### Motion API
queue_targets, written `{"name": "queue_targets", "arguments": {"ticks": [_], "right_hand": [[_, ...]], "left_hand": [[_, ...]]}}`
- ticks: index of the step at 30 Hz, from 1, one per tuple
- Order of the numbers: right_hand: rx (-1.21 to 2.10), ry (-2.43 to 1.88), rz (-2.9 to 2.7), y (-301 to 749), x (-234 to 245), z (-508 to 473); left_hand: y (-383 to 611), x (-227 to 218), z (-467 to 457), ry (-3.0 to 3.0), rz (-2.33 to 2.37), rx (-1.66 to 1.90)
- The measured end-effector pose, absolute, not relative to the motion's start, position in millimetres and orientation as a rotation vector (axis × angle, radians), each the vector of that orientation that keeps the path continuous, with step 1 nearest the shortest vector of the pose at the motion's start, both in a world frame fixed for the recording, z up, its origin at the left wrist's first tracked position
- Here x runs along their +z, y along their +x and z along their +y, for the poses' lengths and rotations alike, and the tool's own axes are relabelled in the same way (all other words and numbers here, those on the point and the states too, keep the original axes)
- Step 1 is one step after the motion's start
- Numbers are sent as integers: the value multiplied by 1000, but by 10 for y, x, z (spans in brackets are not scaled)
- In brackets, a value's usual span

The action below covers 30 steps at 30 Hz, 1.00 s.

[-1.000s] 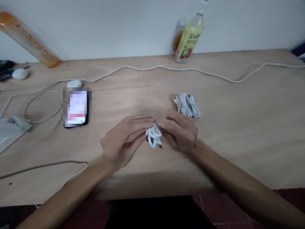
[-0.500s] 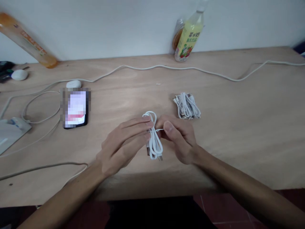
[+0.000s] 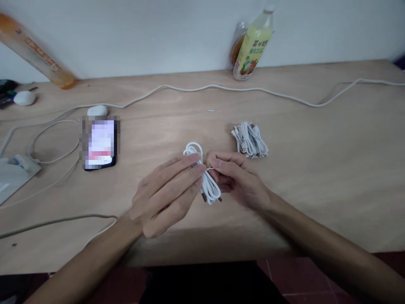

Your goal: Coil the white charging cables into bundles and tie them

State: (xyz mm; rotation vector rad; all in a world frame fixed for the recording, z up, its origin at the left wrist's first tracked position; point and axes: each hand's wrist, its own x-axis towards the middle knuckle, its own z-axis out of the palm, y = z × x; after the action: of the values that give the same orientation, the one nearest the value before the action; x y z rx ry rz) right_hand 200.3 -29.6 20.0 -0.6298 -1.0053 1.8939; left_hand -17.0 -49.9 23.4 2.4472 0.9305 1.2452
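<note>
A small coiled white cable is held between both hands above the wooden table, its plug ends hanging toward the front edge. My left hand pinches the coil's middle from the left with its fingertips. My right hand pinches a thin white tie at the coil's waist from the right. A second bundle of coiled white cables lies on the table just beyond my right hand.
A phone lies at the left, with a white earbud case behind it. A long white cord runs across the back. A drink bottle stands by the wall. Loose cables and a white adapter lie at the far left.
The coil has been turned from a bunched clump into an upright loop, then tilted left. My right fingers now pinch the tie at its waist. The hands stayed in the same place.
</note>
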Motion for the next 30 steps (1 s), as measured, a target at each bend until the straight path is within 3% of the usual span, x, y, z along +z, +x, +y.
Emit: {"name": "queue_targets", "arguments": {"ticks": [5, 9, 19, 30], "right_hand": [[1918, -636, -1010, 2001, 191, -287], [1823, -654, -1099, 2015, 141, -277], [1162, -808, -1639, 2091, 207, -250], [651, -738, -1994, 2192, 64, -154]], "left_hand": [[-214, 158, -311, 2772, 678, 1348], [-154, 122, -255, 2549, 768, 1372], [28, 90, -334, 1992, 995, 1491], [63, 161, -173, 1309, 973, 1111]]}}
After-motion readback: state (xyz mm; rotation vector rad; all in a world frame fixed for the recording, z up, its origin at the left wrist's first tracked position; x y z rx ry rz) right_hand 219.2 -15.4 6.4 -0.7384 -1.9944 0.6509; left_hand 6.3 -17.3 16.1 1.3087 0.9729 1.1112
